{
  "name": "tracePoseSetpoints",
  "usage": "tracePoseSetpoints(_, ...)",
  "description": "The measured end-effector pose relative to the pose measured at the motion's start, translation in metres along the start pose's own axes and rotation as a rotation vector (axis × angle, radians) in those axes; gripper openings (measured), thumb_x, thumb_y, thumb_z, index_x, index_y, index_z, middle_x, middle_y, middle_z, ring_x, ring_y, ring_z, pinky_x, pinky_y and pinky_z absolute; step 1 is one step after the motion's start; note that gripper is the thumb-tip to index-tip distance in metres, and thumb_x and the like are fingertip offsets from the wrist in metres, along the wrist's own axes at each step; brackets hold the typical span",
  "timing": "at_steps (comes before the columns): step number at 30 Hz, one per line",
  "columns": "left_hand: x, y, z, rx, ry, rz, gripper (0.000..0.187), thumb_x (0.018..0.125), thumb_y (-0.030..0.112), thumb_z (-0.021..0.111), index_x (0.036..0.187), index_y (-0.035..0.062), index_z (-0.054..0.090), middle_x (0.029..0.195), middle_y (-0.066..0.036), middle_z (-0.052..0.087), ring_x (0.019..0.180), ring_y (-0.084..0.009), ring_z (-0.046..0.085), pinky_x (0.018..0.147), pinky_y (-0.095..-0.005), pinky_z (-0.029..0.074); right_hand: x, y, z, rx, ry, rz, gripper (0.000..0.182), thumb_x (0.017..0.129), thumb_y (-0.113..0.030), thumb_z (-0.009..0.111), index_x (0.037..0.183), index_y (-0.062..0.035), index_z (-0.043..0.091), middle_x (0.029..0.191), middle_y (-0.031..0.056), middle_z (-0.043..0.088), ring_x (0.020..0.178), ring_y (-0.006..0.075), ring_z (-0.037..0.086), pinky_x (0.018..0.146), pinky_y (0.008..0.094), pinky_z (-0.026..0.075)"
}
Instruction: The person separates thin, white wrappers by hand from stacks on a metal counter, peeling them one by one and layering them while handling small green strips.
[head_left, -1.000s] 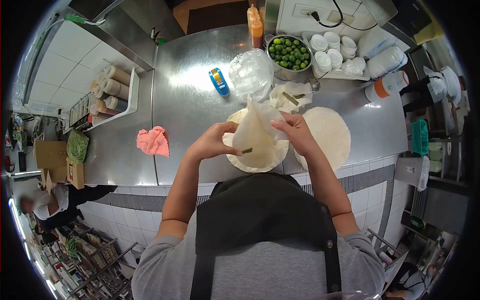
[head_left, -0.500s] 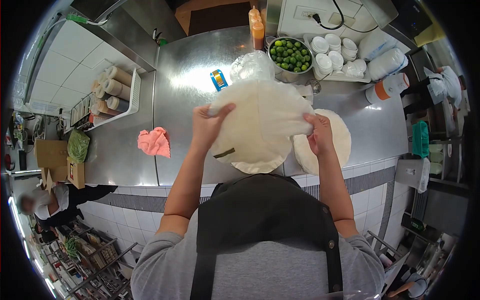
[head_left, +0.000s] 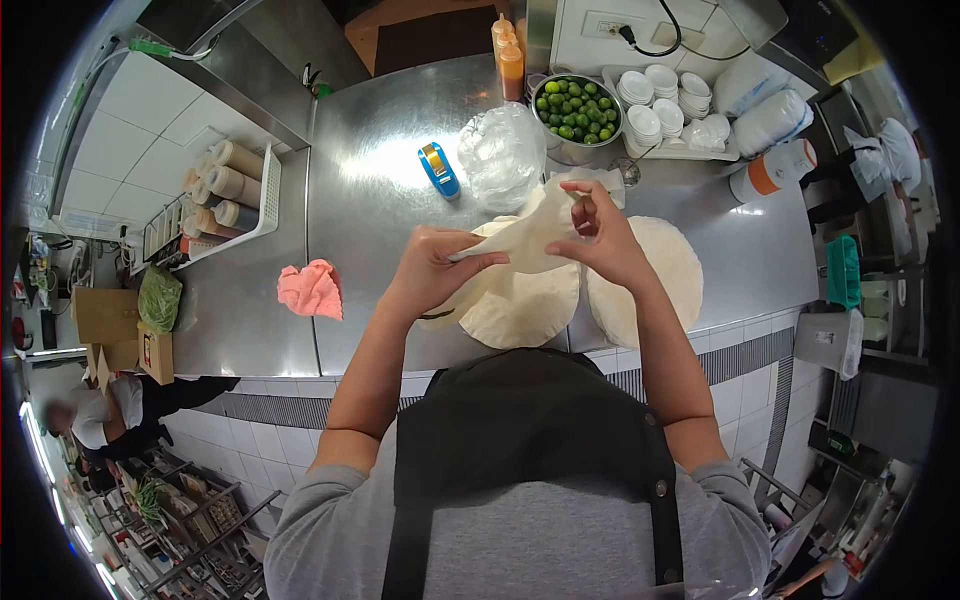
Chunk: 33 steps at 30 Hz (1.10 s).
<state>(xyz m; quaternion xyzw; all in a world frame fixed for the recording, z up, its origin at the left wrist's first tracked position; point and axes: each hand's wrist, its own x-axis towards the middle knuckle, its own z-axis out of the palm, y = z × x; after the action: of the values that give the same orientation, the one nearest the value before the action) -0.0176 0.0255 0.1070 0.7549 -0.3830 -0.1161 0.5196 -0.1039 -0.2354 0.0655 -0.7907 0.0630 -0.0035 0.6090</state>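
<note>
A large, thin, pale flour tortilla (head_left: 535,235) is lifted and folded over between my two hands. My left hand (head_left: 432,268) pinches its left side between thumb and fingers. On the right side, my right hand (head_left: 608,238) curls around the folded part, thumb below and fingertips at the upper edge. Beneath them lies a tortilla stack (head_left: 525,310) on the steel counter, partly covered by the lifted one. A second round stack (head_left: 655,285) sits to the right, under my right wrist. A dark strip shows at the left edge, below my left hand.
Beyond my hands are a blue tape dispenser (head_left: 438,170), a clear plastic bag (head_left: 502,155) and a pot of limes (head_left: 578,112). A pink cloth (head_left: 311,289) lies left on the steel counter (head_left: 380,230). White cups (head_left: 660,105) stand back right. Other people are at both sides.
The tortilla was spread wide and flat between my hands; now it is folded. My right hand has moved left and up, and my left hand slightly inward.
</note>
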Motion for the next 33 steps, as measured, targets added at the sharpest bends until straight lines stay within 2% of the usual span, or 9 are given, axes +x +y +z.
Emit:
tracePoseSetpoints(3, -0.001, -0.001, -0.003, 0.007, 0.02, 0.026, 0.016, 0.081, 0.011, 0.083, 0.087, -0.002, 0.076, 0.068, -0.009, 0.071, 0.057, -0.0096, 0.062, 0.053, -0.0256, 0.045, 0.015, -0.006, 0.011, -0.181, 0.02, 0.005, 0.072, 0.067, -0.031, 0.092, 0.122, -0.0083, 0.052, 0.099, 0.0042, 0.058, 0.084, 0.015, 0.055, 0.074, 0.0306, 0.048)
tracePoseSetpoints(6, -0.005, -0.004, -0.01, 0.037, 0.053, 0.053, 0.015, 0.082, 0.011, 0.082, 0.085, -0.003, 0.076, 0.067, -0.007, 0.071, 0.059, -0.0067, 0.064, 0.053, -0.0243, 0.046, 0.022, 0.0, 0.025, -0.297, 0.142, -0.203, 0.07, 0.065, -0.031, 0.093, 0.115, -0.0074, 0.051, 0.098, 0.0032, 0.058, 0.082, 0.0127, 0.052, 0.074, 0.0302, 0.048)
tracePoseSetpoints(8, -0.007, -0.004, -0.011, 0.051, 0.073, 0.055, 0.015, 0.082, 0.01, 0.082, 0.086, -0.0028, 0.076, 0.068, -0.007, 0.071, 0.059, -0.0068, 0.065, 0.053, -0.0244, 0.047, 0.021, -0.007, 0.032, 0.147, 0.225, -0.133, 0.063, 0.068, -0.027, 0.091, 0.114, -0.0063, 0.053, 0.095, 0.002, 0.062, 0.083, 0.0112, 0.055, 0.077, 0.0284, 0.049)
tracePoseSetpoints(9, -0.008, -0.003, -0.012, 0.016, 0.123, 0.018, 0.014, 0.083, 0.009, 0.082, 0.086, -0.0028, 0.076, 0.068, -0.006, 0.072, 0.058, -0.0066, 0.064, 0.053, -0.024, 0.047, 0.02, -0.012, 0.029, 0.146, 0.222, -0.133, 0.063, 0.068, -0.027, 0.091, 0.114, -0.0063, 0.053, 0.095, 0.002, 0.062, 0.083, 0.0112, 0.055, 0.077, 0.0284, 0.049)
tracePoseSetpoints(12, -0.008, -0.001, -0.014, -0.007, 0.201, -0.024, 0.014, 0.083, 0.01, 0.081, 0.089, -0.0026, 0.076, 0.069, -0.007, 0.071, 0.058, -0.0074, 0.063, 0.054, -0.0249, 0.047, 0.017, -0.018, 0.016, 0.325, -0.037, -0.045, 0.052, 0.071, -0.021, 0.088, 0.112, -0.004, 0.061, 0.095, 0.0017, 0.065, 0.083, 0.0102, 0.058, 0.079, 0.0276, 0.05)
tracePoseSetpoints(18, -0.004, 0.004, -0.015, 0.005, 0.166, 0.009, 0.013, 0.082, 0.007, 0.082, 0.087, -0.003, 0.076, 0.068, -0.004, 0.071, 0.059, -0.0048, 0.059, 0.054, -0.0225, 0.044, 0.018, -0.041, 0.009, 0.014, -0.192, -0.088, 0.025, 0.083, -0.016, 0.078, 0.101, 0.0006, 0.071, 0.087, 0.0018, 0.067, 0.077, 0.0081, 0.058, 0.072, 0.0279, 0.048)
tracePoseSetpoints(23, -0.005, -0.007, -0.021, 0.051, 0.128, 0.043, 0.014, 0.086, 0.011, 0.079, 0.092, -0.0016, 0.077, 0.069, -0.006, 0.071, 0.061, -0.0066, 0.063, 0.055, -0.0253, 0.048, 0.033, -0.016, 0.027, -0.061, 0.025, -0.115, 0.028, 0.096, -0.025, 0.068, 0.094, 0.0023, 0.07, 0.068, 0.0011, 0.061, 0.065, 0.0067, 0.05, 0.06, 0.027, 0.043)
tracePoseSetpoints(26, -0.01, -0.009, -0.026, -0.334, 0.425, -0.294, 0.023, 0.093, 0.02, 0.074, 0.099, -0.002, 0.075, 0.08, -0.004, 0.073, 0.067, -0.0092, 0.067, 0.062, -0.0257, 0.055, 0.023, -0.022, 0.033, 0.124, 0.174, -0.127, 0.029, 0.097, -0.026, 0.066, 0.092, 0.0026, 0.069, 0.065, 0.0023, 0.057, 0.063, 0.0074, 0.048, 0.06, 0.0269, 0.041)
tracePoseSetpoints(33, -0.018, -0.044, 0.01, -0.727, 0.648, -0.501, 0.024, 0.093, 0.025, 0.074, 0.098, 0.001, 0.073, 0.087, -0.007, 0.074, 0.07, -0.0131, 0.069, 0.062, -0.0283, 0.056, -0.003, 0.023, -0.018, -0.189, 0.229, -0.084, 0.026, 0.098, -0.021, 0.065, 0.091, 0.0044, 0.067, 0.064, 0.0054, 0.054, 0.062, 0.0086, 0.044, 0.058, 0.0281, 0.039)
